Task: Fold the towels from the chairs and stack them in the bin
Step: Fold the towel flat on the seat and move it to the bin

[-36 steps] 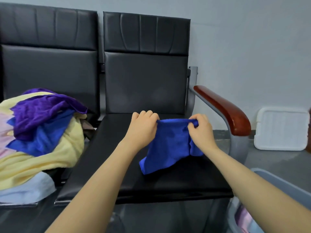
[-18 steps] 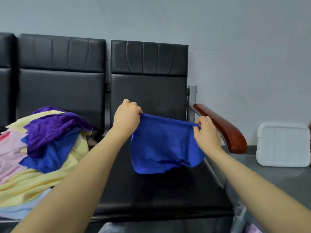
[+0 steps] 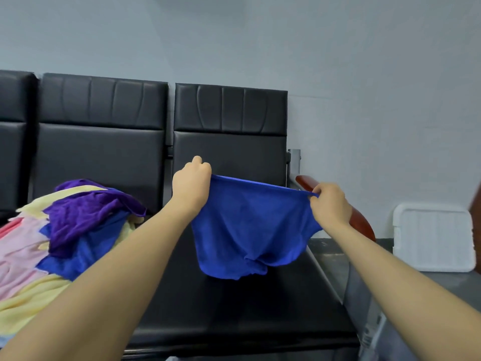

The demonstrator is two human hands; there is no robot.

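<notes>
Towel [image 3: 250, 230], blue, hangs between my two hands above the seat of the black chair [image 3: 229, 303], its top edge stretched almost taut from one hand to the other. My left hand [image 3: 192, 184] grips the upper left corner, its fingers [image 3: 201, 164] curled tight round the cloth, in front of the chair's backrest. My right hand [image 3: 330, 204] pinches the upper right corner between thumb and fingers [image 3: 316, 191], just in front of the chair's brown armrest [image 3: 360, 222]. The cloth sags below both grips and its crumpled lower edge ends just above the seat; I cannot tell whether it touches. On the next chair to the left lies a pile of towels [image 3: 52, 241], purple, blue, pink and yellow. Right of the armrest a white tray [image 3: 433, 237] leans against the wall.
</notes>
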